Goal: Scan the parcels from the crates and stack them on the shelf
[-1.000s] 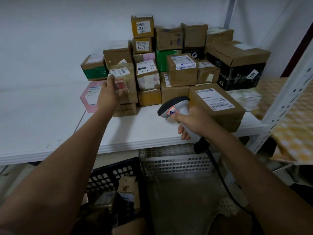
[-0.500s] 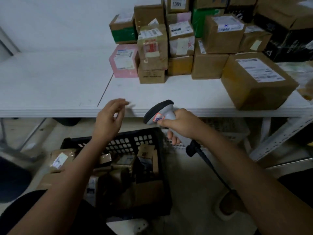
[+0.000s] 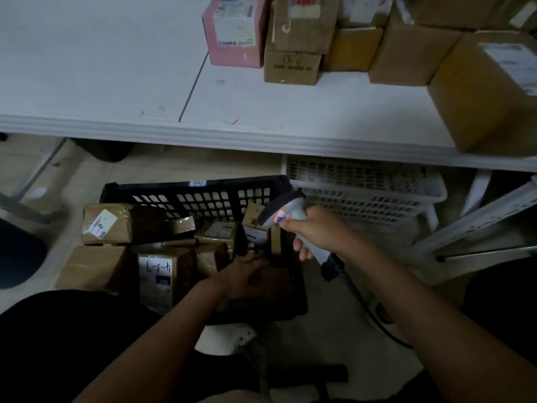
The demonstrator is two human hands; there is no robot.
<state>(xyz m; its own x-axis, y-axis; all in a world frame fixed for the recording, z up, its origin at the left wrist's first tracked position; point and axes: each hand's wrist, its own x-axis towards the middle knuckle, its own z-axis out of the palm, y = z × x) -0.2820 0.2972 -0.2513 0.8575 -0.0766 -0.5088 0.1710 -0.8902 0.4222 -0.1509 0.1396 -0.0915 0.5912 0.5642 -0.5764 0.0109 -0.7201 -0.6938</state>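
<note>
Your right hand (image 3: 316, 231) is wrapped tight around the handle of the grey scanner (image 3: 283, 209), at about 3 o'clock from the middle of the view. The scanner's head points to 9 o'clock, over the black crate (image 3: 200, 196). Its black cord (image 3: 357, 295) hangs down toward 5 o'clock. Your left hand (image 3: 247, 279) is low inside the black crate, near 6 o'clock, resting on the dark brown parcels there. It is too dark to tell if your fingers are curled around one or just lying flat on it. The crate sits on the floor under the front edge of the white shelf (image 3: 116, 82). It is full of brown parcels; one with handwriting on its white label (image 3: 158, 274) stands just beside your left hand at 9 o'clock from it. Another parcel with a small label (image 3: 107, 223) lies at the crate's 9 o'clock end. A white crate (image 3: 369, 190) sits just beside the black one, at 3 o'clock from it, partly under the shelf. Up on the shelf at 12 o'clock is a pink box (image 3: 235, 30), touching a stack of brown boxes (image 3: 293, 64). A big brown box (image 3: 482, 94) stands at 2 o'clock, near the shelf's front edge.
</note>
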